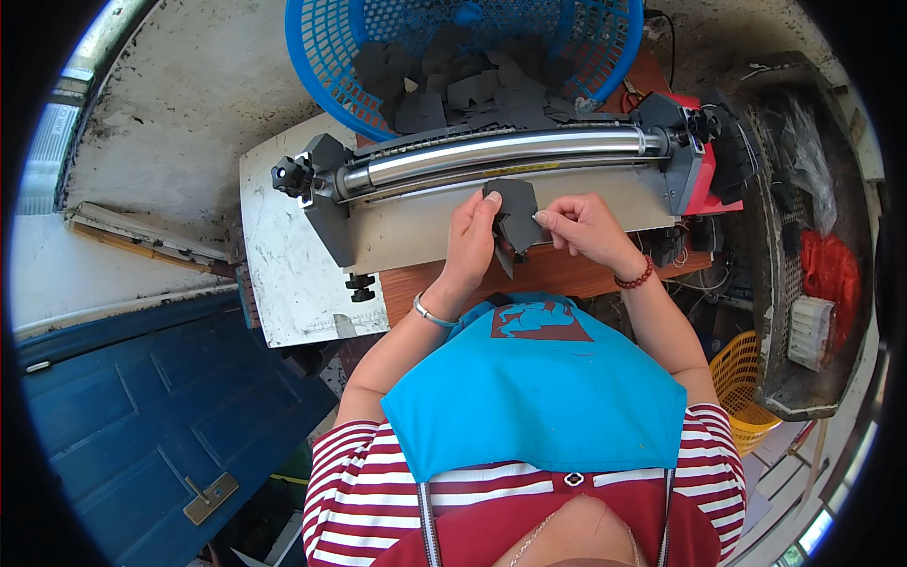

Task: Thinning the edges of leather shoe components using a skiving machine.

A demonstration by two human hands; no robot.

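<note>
Left hand (472, 231) pinched dark grey pieces (519, 219) on the wearer's side of the steel roller (501, 148); the right hand (588, 227) had thumb and finger at their edge, grip unclear. Separating them seemed underway; the next move likely called for a steady left pinch.

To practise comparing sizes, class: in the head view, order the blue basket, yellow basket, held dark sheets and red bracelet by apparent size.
1. Blue basket, cut by the frame
2. Yellow basket, partly hidden
3. Held dark sheets
4. Red bracelet
</note>
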